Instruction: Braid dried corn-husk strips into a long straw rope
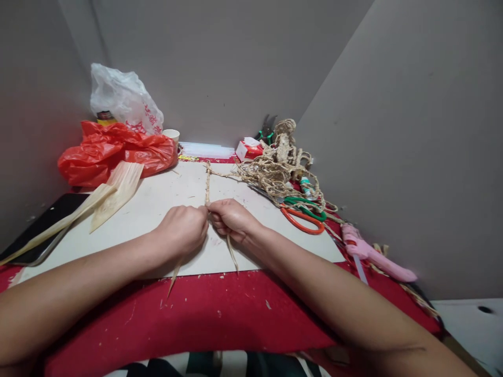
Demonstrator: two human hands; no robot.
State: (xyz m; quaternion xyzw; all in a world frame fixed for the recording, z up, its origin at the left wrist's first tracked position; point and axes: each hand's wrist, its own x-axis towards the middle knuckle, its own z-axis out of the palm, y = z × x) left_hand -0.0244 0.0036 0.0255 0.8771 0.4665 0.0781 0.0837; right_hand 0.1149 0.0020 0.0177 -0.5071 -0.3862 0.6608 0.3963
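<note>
My left hand (pixel 183 229) and my right hand (pixel 231 217) meet over the white board (pixel 165 193), both closed with knuckles nearly touching. Between their fingertips is the near end of a braided straw cord (pixel 208 186), which runs straight away from me. A loose strand end (pixel 232 255) hangs below my right hand, and another strand end (pixel 173 277) shows under my left wrist. At its far end the cord bends right toward a tangled heap of braided cord (pixel 271 175). The fingertips' exact hold on the strands is partly hidden.
Scissors with orange handles (pixel 302 221) and green-handled scissors (pixel 304 205) lie at right, near a pink glue gun (pixel 377 254). Flat dried husk leaves (pixel 118 193) cross a black tablet-like slab (pixel 47 222) at left. Behind are a red plastic bag (pixel 113 152) and a paper cup (pixel 172 135).
</note>
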